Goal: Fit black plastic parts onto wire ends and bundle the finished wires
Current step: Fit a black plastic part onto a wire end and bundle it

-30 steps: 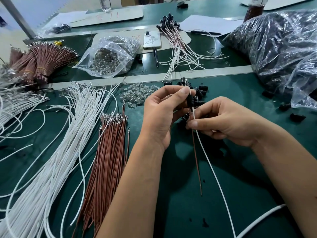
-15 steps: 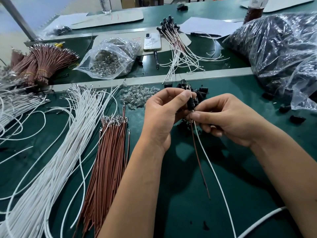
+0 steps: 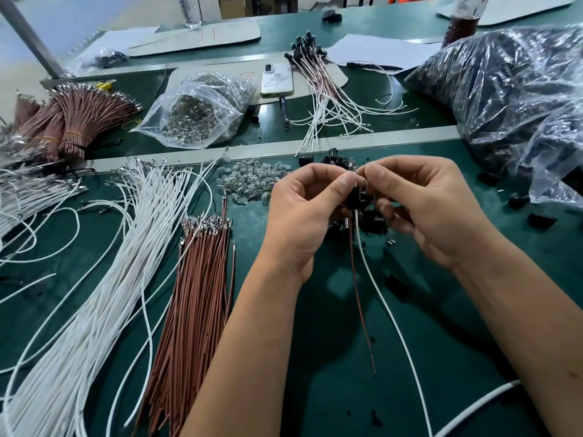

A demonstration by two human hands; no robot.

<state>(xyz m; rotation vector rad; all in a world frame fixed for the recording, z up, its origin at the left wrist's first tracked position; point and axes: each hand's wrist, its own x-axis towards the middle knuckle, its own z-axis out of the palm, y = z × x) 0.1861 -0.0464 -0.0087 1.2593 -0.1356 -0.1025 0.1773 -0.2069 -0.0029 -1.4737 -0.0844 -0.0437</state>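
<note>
My left hand (image 3: 304,212) pinches a small black plastic part (image 3: 356,197) between thumb and fingers above the green table. My right hand (image 3: 422,206) pinches the top of that part, where a small clear piece shows. A brown wire (image 3: 359,298) and a white wire (image 3: 388,313) hang down from the part toward me. Loose black parts (image 3: 373,222) lie in a small heap just under and behind my hands. A finished group of wires with black ends (image 3: 318,77) lies on the far table strip.
Loose white wires (image 3: 104,279) fan out at left, a flat stack of brown wires (image 3: 195,304) beside them. Clear bulbs (image 3: 252,181) lie ahead of my left hand. A bag of bulbs (image 3: 202,111), tied brown bundles (image 3: 75,121), a phone (image 3: 277,80) and a big bag of black parts (image 3: 511,99) stand farther back.
My right hand rose from the wires below the part to pinch at its top. Both hands lifted a little, and the hanging wires swung slightly.
</note>
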